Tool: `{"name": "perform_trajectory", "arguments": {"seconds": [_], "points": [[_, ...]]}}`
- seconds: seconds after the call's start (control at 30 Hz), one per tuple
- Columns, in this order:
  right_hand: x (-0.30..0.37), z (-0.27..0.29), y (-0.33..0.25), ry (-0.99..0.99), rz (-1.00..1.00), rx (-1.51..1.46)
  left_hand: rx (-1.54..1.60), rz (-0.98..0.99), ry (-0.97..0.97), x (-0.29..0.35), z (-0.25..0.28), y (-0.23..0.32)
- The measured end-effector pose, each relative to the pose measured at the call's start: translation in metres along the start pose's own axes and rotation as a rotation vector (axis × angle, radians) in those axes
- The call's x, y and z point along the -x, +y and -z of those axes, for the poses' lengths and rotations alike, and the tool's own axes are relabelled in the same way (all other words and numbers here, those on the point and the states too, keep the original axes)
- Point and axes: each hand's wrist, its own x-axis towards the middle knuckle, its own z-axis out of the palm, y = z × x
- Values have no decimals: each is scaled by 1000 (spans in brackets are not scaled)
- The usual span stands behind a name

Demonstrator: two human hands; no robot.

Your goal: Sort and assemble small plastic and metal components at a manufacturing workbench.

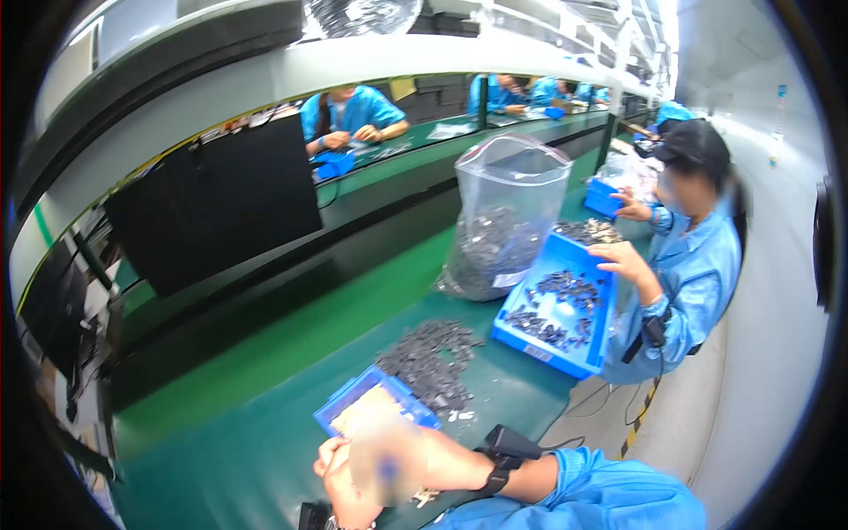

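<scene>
My left hand (343, 481) is at the near edge of the green bench, its fingers curled in a closed grip close to my right hand. What it holds, if anything, is hidden. My right hand (433, 455) meets it from the right; a blurred patch covers its fingers. Just beyond both hands sits a small blue bin (418, 412) with cream-coloured small parts (369, 408) in it. A heap of small dark grey parts (433, 362) lies against the bin's far right side. A few cream pieces (425, 497) lie beside my right wrist.
A large blue tray (548, 355) with scattered black parts stands to the right. Behind it is a clear plastic bag (508, 190) of dark parts. A co-worker in blue (707, 256) reaches over the tray. A black panel (216, 208) stands at the left; other people work across the bench.
</scene>
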Motion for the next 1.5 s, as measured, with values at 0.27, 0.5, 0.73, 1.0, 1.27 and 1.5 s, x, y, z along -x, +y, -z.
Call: {"name": "perform_trajectory", "arguments": {"seconds": [0.27, 0.5, 0.73, 1.0, 1.27, 1.5], "points": [[8, -1, 0, -2, -20, -30, 14, -5, -29, 9, -6, -14], [5, 14, -6, 97, -52, 82, -26, -40, -59, -2, -15, -8], [0, 18, -6, 170, -108, -47, -73, 4, -14, -1, -8, -10], [2, 19, -4, 131, -96, -55, -250, -28, -9, -4, -2, -16], [-6, 23, -2, 161, 200, 39, 53, -6, -79, -6, 10, -6], [-6, 27, -7, 178, 429, 220, 356, 75, -192, -4, 12, -12]]}}
